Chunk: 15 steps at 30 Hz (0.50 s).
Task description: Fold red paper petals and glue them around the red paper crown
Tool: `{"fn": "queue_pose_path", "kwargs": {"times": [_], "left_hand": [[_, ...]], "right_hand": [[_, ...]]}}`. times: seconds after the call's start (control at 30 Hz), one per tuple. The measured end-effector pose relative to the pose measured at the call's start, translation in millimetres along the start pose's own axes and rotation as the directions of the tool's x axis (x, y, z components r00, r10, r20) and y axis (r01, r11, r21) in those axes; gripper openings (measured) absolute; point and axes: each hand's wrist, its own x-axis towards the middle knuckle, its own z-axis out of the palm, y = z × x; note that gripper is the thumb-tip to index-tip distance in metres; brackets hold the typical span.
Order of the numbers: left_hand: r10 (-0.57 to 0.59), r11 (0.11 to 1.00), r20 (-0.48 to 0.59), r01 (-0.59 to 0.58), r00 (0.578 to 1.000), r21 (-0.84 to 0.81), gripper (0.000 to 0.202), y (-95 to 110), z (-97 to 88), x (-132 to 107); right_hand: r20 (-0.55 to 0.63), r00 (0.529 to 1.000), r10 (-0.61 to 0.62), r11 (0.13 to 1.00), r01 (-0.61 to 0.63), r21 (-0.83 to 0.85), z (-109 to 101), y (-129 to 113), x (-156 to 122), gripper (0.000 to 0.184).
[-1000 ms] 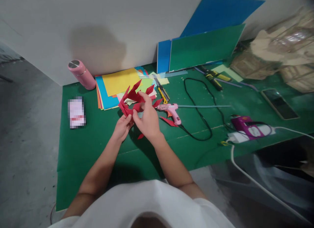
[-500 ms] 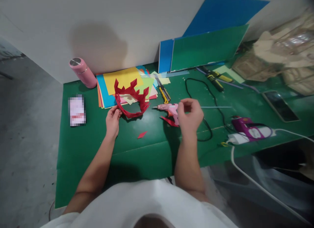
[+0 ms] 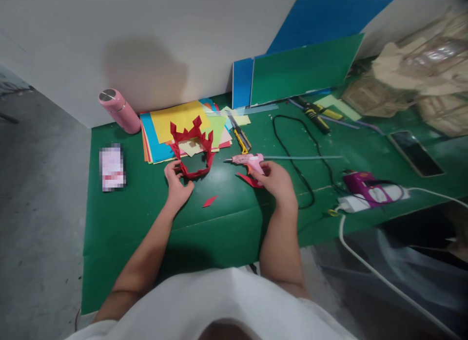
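Note:
A red folded-paper crown [image 3: 199, 173] with pointed tips rests on the green table, its back over the stacked paper. At its front left edge is my left hand [image 3: 177, 188], the fingertips against or just beside the paper and the thumb spread away. My right hand [image 3: 280, 183] is closed around the handle of a pink hot glue gun [image 3: 245, 159], which lies on its side with its nozzle toward the crown. A clear glue stick [image 3: 314, 158] sticks out behind it. Under the handle lies a red paper strip [image 3: 248, 179]. One small red paper diamond [image 3: 209, 201] lies in front of the crown.
Coloured paper sheets [image 3: 175, 118] and a yellow utility knife [image 3: 241, 139] lie behind. A pink bottle [image 3: 122, 113] stands at the back left. The black cord [image 3: 298, 169] loops to a power strip [image 3: 353, 204]. Pliers [image 3: 317, 117] and a phone [image 3: 416, 153] lie right.
My right hand has lowered from above the glue gun onto its handle. My left thumb has opened away from the crown, which has turned and settled slightly.

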Motion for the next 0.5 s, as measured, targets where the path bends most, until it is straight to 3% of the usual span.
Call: {"fn": "queue_pose_path", "kwargs": {"times": [0.1,0.23,0.37,0.5], "left_hand": [[0.099,0.973,0.032,-0.104,0.995,0.207,0.061,2,-0.1,-1],[0.095,0.938,0.064,-0.111,0.993,0.327,0.036,3,-1.6,3],[0.111,0.944,0.079,-0.13,0.991,0.304,0.032,6,3.4,6],[0.079,0.981,0.073,-0.091,0.994,0.171,0.027,7,19.2,5]], "right_hand": [[-0.025,1.0,-0.018,1.0,0.018,0.003,-1,4,1,0.039],[-0.029,0.999,-0.04,0.998,0.042,0.055,-3,9,1,0.042],[-0.123,0.992,-0.042,0.995,0.053,0.086,-8,7,-1,0.042],[-0.243,0.968,-0.056,0.978,0.102,0.18,-9,7,-2,0.046]]}}
